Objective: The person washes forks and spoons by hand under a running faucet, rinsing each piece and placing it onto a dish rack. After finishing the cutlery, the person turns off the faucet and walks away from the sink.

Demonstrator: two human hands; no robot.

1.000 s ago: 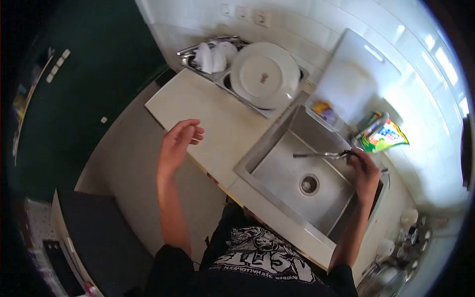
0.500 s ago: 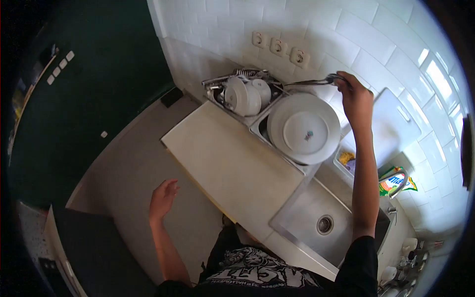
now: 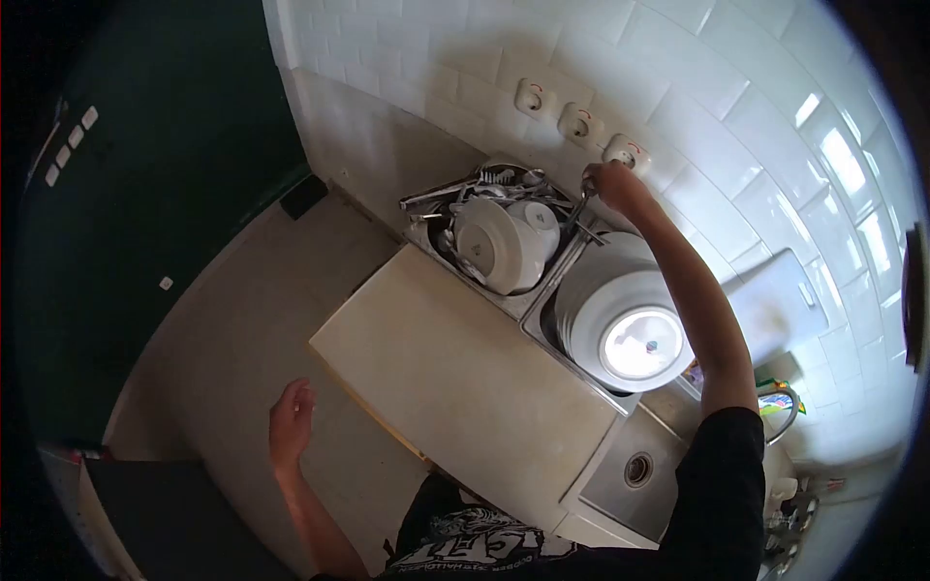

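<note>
My right hand (image 3: 616, 184) is closed around metal cutlery (image 3: 581, 208), which points down toward the gap between two metal tubs. Its exact pieces are too small and blurred to tell. Below and left of that hand, the left tub (image 3: 499, 302) holds a white bowl (image 3: 487, 247), a white cup (image 3: 538, 223) and a jumble of cutlery. Large white plates (image 3: 591, 305) lean stacked in the right tub (image 3: 581, 373), under my right forearm. My left hand (image 3: 292, 424) hangs over the floor with nothing in it, its fingers loosely curled and apart.
A pale worktop (image 3: 465, 358) lies before the tubs. To the right are a steel sink (image 3: 615, 494), a curved tap (image 3: 792, 412) and a white cutting board (image 3: 780, 305) against the tiles. Wall sockets (image 3: 581, 124) sit just behind my right hand.
My right hand has moved left and lower with the cutlery, from over the plates' right side to the gap by the left tub. The cutlery now points downward. The view has shifted.
</note>
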